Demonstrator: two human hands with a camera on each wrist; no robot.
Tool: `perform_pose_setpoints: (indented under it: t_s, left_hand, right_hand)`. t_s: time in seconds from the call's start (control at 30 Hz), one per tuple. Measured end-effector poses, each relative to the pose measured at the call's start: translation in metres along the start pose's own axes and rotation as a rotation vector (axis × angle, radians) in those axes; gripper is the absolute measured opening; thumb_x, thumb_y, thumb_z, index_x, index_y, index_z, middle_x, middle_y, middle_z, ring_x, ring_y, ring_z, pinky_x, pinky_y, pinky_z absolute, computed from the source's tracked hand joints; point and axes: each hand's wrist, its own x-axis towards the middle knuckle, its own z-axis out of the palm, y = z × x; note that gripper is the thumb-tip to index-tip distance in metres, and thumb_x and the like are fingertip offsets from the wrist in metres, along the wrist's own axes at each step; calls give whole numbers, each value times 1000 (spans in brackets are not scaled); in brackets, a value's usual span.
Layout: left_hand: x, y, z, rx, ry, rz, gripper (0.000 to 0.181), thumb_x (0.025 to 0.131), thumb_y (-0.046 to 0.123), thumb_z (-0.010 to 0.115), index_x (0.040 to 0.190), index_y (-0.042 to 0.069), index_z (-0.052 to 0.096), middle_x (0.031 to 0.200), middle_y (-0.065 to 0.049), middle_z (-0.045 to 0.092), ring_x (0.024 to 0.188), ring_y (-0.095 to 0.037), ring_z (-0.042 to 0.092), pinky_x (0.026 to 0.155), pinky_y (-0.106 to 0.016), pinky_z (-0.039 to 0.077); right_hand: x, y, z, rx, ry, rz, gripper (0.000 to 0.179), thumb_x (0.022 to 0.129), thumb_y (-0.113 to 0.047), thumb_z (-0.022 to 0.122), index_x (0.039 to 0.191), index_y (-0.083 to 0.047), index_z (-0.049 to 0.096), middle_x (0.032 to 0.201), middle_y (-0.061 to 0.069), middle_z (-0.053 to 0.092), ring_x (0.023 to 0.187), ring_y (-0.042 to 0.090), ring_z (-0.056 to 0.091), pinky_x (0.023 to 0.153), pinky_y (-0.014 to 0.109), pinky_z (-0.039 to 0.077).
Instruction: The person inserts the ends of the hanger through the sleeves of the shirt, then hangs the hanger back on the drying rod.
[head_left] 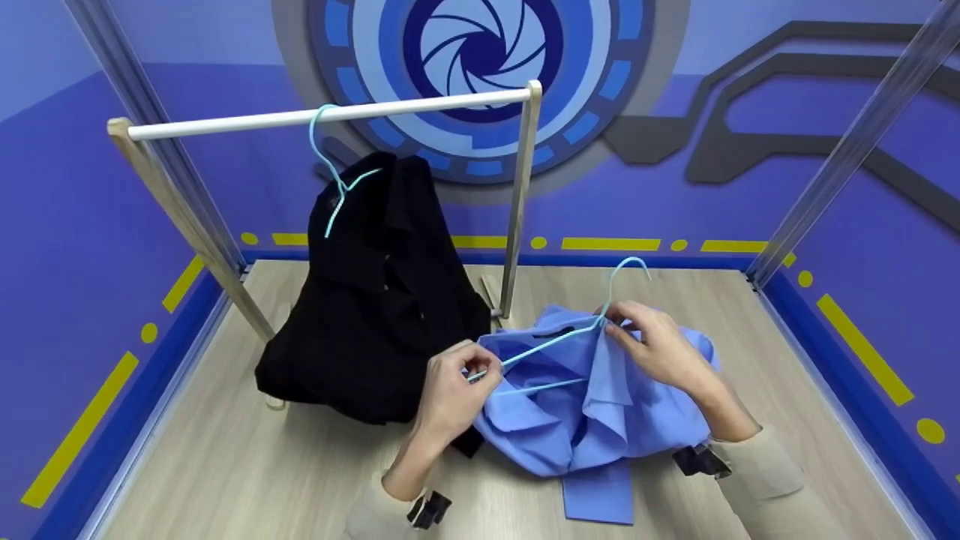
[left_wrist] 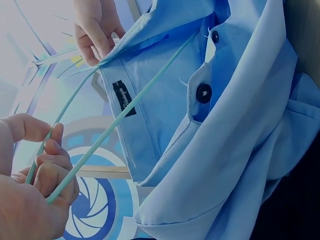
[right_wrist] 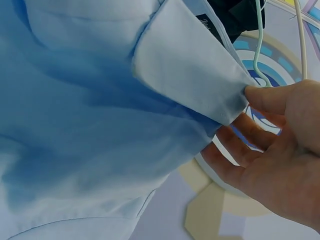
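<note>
A light blue shirt (head_left: 645, 405) lies bunched on the table, part of its front hanging toward me. One arm of a mint-green hanger (head_left: 551, 344) runs across its collar opening, with the hook up. My left hand (head_left: 454, 386) grips that hanger's left end, outside the cloth. In the left wrist view, both wires of the hanger end pass into my curled fingers, and a dark label (left_wrist: 123, 97) and black button (left_wrist: 203, 93) show on the shirt. My right hand (head_left: 660, 349) pinches the shirt's collar edge beside the hanger's neck. The hanger's far arm is hidden by cloth.
A wooden rack with a white bar (head_left: 420, 106) stands at the back left. From it hangs a black garment (head_left: 375, 337) on another mint-green hanger (head_left: 335, 210), close beside my left hand. Blue walls (head_left: 847, 217) enclose the wood-grain table (head_left: 202, 457).
</note>
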Motion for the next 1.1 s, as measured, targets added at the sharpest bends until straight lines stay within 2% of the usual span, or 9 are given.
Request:
perform_pose_setpoints:
  t_s: [0.17,0.4,0.57,0.77,0.93,1.1]
  left_hand:
    - [1,-3,-1,-2,-11,-10,16,81,1,72,74,15,72,70,14,55,67,-8,55,61,-23,45]
    - [3,-3,-3,-3,-23,6,16,83,1,72,76,15,73,71,14,57,69,-8,56,62,-23,46]
    - [4,-3,-5,-1,-21,4,14,86,2,73,78,14,74,73,13,59,71,-8,57,65,-25,48]
    - [4,-4,-6,-9,-23,-3,13,87,3,74,80,13,74,75,13,61,72,-9,59,67,-25,50]
    - [6,-7,-7,7,-16,34,13,86,3,75,79,14,75,74,12,60,72,-9,59,65,-25,49]
    - [5,-9,-8,37,-2,65,11,86,4,76,81,13,75,76,12,61,72,-8,59,66,-25,49]
  right_hand:
    - [-1,1,0,-43,2,-48,12,101,3,61,107,-5,67,106,4,69,97,20,65,79,43,57]
    - [-2,2,1,-78,23,-84,10,102,2,59,103,-6,64,96,-2,61,82,13,55,69,33,46]
    - [-3,2,1,-51,16,-100,10,101,3,60,106,-5,63,97,-3,59,85,13,56,71,33,49]
    - [-3,5,1,-35,8,-120,10,98,5,64,105,-3,63,96,4,63,88,15,59,75,34,53]
    - [-3,5,1,-35,22,-102,9,98,4,64,104,-3,65,98,9,66,90,16,62,75,35,55]
    - [-2,4,1,-56,30,-112,11,97,6,65,103,-4,65,95,3,64,84,14,59,69,33,51]
